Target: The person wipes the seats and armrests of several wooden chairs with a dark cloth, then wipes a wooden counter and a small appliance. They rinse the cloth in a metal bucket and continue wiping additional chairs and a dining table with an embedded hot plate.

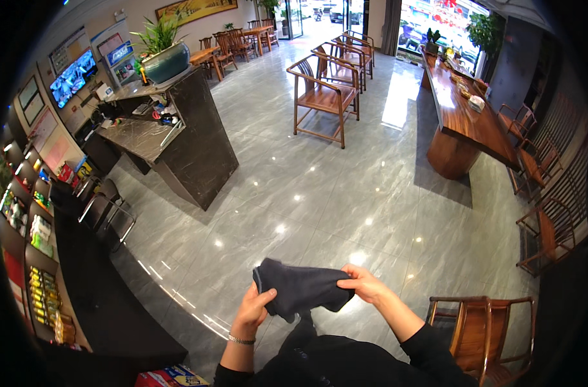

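A dark, folded or bunched cloth (306, 286) is stretched between my two hands, in front of my body and above the tiled floor. My left hand (256, 302) grips its left end, thumb on top, with a metal bracelet or watch band at the wrist. At the cloth's right end, my right hand (361, 284) pinches the fabric between thumb and fingers. Whether the cloth is a garment or a rag cannot be told.
A wooden armchair (478, 334) stands close at the lower right. Ahead are more wooden armchairs (323, 94), a marble-look counter (197, 145) at left and a long wooden table (468, 121) at right. Stocked shelves (47, 261) line the left, with a printed box (170, 377) at bottom left.
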A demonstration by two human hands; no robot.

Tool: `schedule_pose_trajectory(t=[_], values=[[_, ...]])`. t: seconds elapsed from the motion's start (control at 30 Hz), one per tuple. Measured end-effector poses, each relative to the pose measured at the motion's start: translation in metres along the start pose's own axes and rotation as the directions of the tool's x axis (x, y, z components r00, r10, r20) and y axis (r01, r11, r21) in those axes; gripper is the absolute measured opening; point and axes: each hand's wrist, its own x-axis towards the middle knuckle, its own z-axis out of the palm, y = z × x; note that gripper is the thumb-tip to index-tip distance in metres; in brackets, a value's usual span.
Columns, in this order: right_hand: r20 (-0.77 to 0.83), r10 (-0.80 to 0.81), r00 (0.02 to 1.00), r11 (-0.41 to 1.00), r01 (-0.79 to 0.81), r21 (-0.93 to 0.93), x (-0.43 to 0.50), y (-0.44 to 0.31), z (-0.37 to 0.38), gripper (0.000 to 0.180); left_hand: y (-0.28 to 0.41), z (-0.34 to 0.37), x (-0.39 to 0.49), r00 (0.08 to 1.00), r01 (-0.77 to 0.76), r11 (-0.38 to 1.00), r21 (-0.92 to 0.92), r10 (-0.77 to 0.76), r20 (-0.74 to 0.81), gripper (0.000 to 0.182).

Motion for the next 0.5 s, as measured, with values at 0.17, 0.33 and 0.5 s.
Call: schedule_pose_trajectory(t=[0.17,0.33,0.5], values=[[-0.136,-0.086,0.987,0.913,0.132,0.385,0.093,-0.087,-0.033,0.048,0.050,-0.007,0.164,0.972,0.236,0.968,0.089,-0.235,-0.024,0.044],[-0.356,-0.106,0.928,0.983,0.152,0.102,0.197,-0.099,-0.086,0.031,0.021,-0.051,0.306,0.900,0.430,0.846,0.315,-0.430,-0.074,0.033],[-0.451,-0.139,0.882,0.981,0.186,0.061,0.296,-0.150,-0.189,0.020,0.004,-0.104,0.449,0.876,0.482,0.817,0.317,-0.443,-0.190,0.024]])
